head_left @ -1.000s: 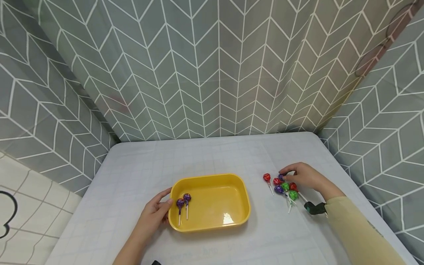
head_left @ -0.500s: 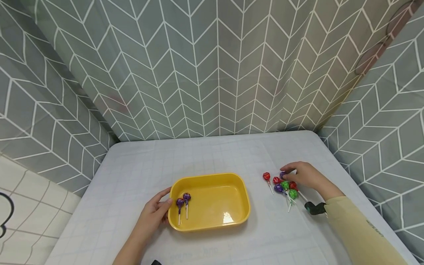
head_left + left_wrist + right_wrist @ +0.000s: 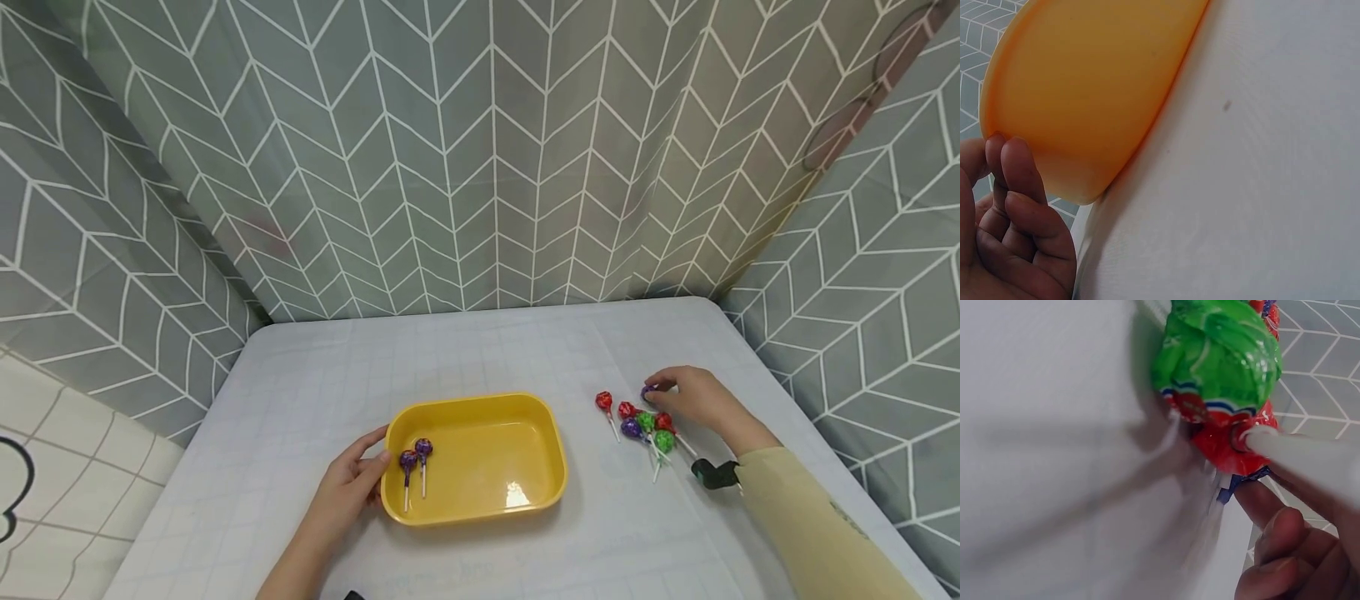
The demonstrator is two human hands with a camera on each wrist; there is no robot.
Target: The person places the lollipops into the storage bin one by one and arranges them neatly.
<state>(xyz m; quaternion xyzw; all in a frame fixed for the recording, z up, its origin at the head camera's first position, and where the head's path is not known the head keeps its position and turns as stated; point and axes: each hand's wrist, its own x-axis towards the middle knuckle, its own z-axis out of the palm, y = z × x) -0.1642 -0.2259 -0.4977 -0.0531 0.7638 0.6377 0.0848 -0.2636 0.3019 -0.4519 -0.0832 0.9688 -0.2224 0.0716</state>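
My left hand (image 3: 347,479) grips the left end of a yellow tray (image 3: 487,458), thumb over the rim. In the left wrist view its curled fingers lie against the tray's outer wall (image 3: 1097,87). Two purple lollipops (image 3: 423,447) lie inside the tray at its left. My right hand (image 3: 693,398) pinches a purple lollipop (image 3: 648,391) by its head, at the far side of a loose pile. That pile has red, green and purple lollipops. In the right wrist view a green lollipop (image 3: 1216,359) and a red one (image 3: 1229,450) partly hide the pinched purple one.
A single red lollipop (image 3: 604,401) lies left of the pile, its stick toward me. The white-covered table (image 3: 480,350) meets a grey patterned curtain (image 3: 480,167) at the back and sides. A black strap piece (image 3: 714,473) sits by the right sleeve.
My right hand has drawn the purple lollipop slightly back and to the right, apart from the pile. The left hand and the tray have stayed in place.
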